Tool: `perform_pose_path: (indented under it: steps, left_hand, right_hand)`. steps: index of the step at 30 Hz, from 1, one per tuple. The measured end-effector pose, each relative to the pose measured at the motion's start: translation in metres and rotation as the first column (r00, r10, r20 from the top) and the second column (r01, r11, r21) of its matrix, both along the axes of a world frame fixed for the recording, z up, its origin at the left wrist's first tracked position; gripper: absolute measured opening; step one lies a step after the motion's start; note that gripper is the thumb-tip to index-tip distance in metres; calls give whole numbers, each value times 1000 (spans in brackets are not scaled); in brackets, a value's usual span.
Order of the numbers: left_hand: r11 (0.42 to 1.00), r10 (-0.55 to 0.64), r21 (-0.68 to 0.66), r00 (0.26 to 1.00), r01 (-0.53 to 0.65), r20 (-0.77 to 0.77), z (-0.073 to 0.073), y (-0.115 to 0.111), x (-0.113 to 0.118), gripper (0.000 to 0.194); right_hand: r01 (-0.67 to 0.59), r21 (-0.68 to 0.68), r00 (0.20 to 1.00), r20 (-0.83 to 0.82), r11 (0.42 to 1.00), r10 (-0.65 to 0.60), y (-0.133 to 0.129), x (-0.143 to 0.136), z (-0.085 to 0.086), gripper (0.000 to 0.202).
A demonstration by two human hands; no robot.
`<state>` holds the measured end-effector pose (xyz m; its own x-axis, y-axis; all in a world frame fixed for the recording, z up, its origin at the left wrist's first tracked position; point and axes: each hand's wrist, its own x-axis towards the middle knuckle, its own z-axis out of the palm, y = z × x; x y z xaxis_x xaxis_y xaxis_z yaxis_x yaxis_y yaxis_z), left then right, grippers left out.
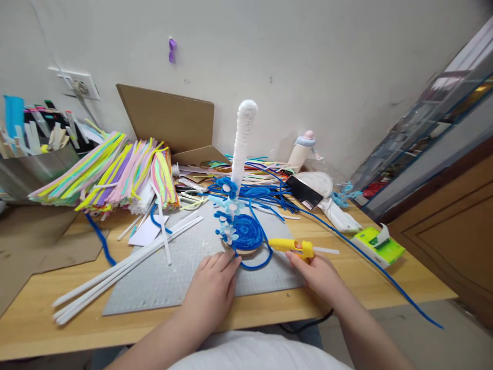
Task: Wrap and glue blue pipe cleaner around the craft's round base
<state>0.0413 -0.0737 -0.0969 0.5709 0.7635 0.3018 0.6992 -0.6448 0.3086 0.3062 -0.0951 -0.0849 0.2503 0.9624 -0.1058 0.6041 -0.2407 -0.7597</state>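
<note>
No legible text, brand, number or sign recorded. The yellow plastic glue gun (284,245), right of centre in the frame, bears small dark print (297,252), too blurred to read. Markings on the flat grey gridded cutting mat (169,280), lower centre, are likewise illegible.

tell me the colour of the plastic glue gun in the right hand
Yellow; the plastic glue gun shows best in the head view.

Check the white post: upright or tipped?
Upright, with a slight lean to the right: the white post rises above the blue flowers, rounded end on top. Its foot is hidden behind them.
</note>
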Motion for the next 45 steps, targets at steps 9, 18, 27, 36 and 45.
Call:
perform_pose_path:
  steps: [9,18,27,36,45]
  left_hand:
    - [1000,-9,-11,1000,9,-21,-2,1,-2,44]
    - [1000,3,15,999,-2,-47,-2,0,0,43]
    - [999,24,23,997,-23,-67,-5,0,1,47]
    - [999,-3,-36,1000,2,-27,6,9,-1,51]
    - [998,39,-49,998,-41,-54,6,10,0,57]
  right_hand:
    - [102,-100,926,-355,990,-131,28,39,-7,52]
    - [87,81,829,546,993,-118,24,20,16,44]
    - [-514,219,844,304,830,442,15,-71,-5,7]
    - [-449,203,870,323,870,373,19,-67,-10,6]
    - [-408,232,890,315,883,329,20,-62,-11,14]
